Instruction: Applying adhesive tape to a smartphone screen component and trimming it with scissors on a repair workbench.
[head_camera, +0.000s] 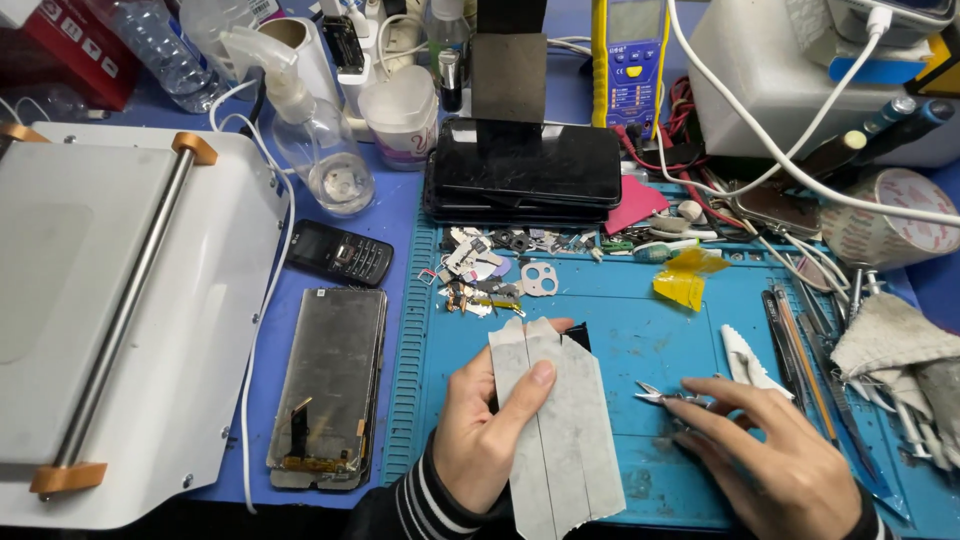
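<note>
Grey adhesive strips (558, 425) are gripped between thumb and fingers of the left hand (478, 430) above the blue repair mat (620, 330); metal tweezers (668, 398) are touched by the right hand (775, 450), fingers spread apart.

Left hand (478, 430) grips grey backing strips (556, 425); right hand (775, 455) touches tweezers (668, 398) on blue mat (640, 335).

Bright, even overhead light, soft shadows, sharp focus, slight wide-angle edge bending.

Site: phone-repair workbench | Evidence: blue repair mat (620, 330) carried loose phone parts (490, 270), stacked handsets (525, 170), detached screen (328, 385), yellow multimeter (628, 60), hand tools (800, 340), white laminating machine (110, 310).
</note>
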